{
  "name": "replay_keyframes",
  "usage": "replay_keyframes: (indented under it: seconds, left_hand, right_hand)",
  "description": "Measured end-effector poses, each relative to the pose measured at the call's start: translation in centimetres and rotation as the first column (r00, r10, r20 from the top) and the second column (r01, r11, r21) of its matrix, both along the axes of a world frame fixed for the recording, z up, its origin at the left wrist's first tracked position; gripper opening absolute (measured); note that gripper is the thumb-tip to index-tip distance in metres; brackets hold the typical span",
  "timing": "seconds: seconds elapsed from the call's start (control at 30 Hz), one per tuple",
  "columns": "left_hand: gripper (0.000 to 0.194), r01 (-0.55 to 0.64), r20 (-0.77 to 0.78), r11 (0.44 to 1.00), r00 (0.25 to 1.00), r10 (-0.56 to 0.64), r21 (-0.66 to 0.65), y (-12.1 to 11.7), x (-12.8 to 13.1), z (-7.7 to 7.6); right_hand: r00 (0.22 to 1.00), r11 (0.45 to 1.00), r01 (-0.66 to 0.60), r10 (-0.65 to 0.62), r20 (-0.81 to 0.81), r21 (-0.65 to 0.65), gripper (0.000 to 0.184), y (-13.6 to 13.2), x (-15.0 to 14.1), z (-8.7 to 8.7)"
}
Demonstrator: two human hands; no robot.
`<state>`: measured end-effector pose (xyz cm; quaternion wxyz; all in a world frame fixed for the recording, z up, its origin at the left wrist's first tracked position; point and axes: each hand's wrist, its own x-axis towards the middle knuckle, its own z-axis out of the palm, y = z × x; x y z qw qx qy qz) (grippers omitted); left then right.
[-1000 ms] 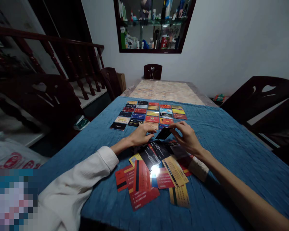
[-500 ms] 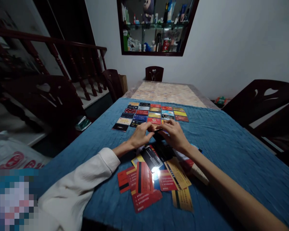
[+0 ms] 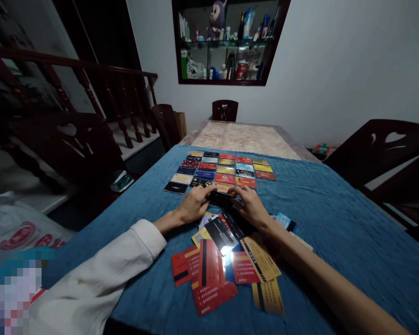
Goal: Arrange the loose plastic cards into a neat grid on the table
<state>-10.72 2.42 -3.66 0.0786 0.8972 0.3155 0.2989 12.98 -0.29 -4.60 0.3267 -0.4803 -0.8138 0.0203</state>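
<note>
My left hand (image 3: 194, 203) and my right hand (image 3: 248, 204) are closed on the two ends of a black card (image 3: 220, 198), held tilted between them. Just beyond it lies a cream card (image 3: 224, 187), at the near end of the middle column of cards laid out in overlapping columns. An orange-red card (image 3: 246, 182) lies to its right. Under and in front of my hands is a loose, jumbled pile of cards, including a black card (image 3: 220, 234), a red card (image 3: 209, 263) and a gold card (image 3: 261, 257). My right forearm hides part of the pile.
A blue cloth (image 3: 143, 195) covers the near part of the table, with patterned tabletop (image 3: 244, 135) beyond. Dark wooden chairs stand around it, one on the right (image 3: 387, 144). A white plastic bag (image 3: 24, 225) is at the left. A glass-shelved cabinet (image 3: 223, 80) is on the wall.
My hands have moved slightly nearer and spread apart, and the face of the black card now shows. The cream card in the middle column has come into view. The camera view has shifted slightly.
</note>
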Motion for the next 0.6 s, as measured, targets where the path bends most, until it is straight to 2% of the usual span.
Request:
replay_keyframes:
  seconds: [0.3, 0.6]
  left_hand:
    - [0.044, -0.036, -0.114, 0.999, 0.993, 0.035, -0.003, 0.1, -0.3, -0.8]
    - [0.052, -0.075, -0.153, 0.994, 0.986, 0.063, -0.074, 0.1, -0.1, -1.1]
  right_hand:
    - [0.955, 0.992, 0.116, -0.098, 0.279, -0.048, 0.037, -0.7, -0.9, 0.8]
    - [0.939, 0.973, 0.164, -0.103, 0.327, -0.163, 0.043, -0.9, -1.6, 1.6]
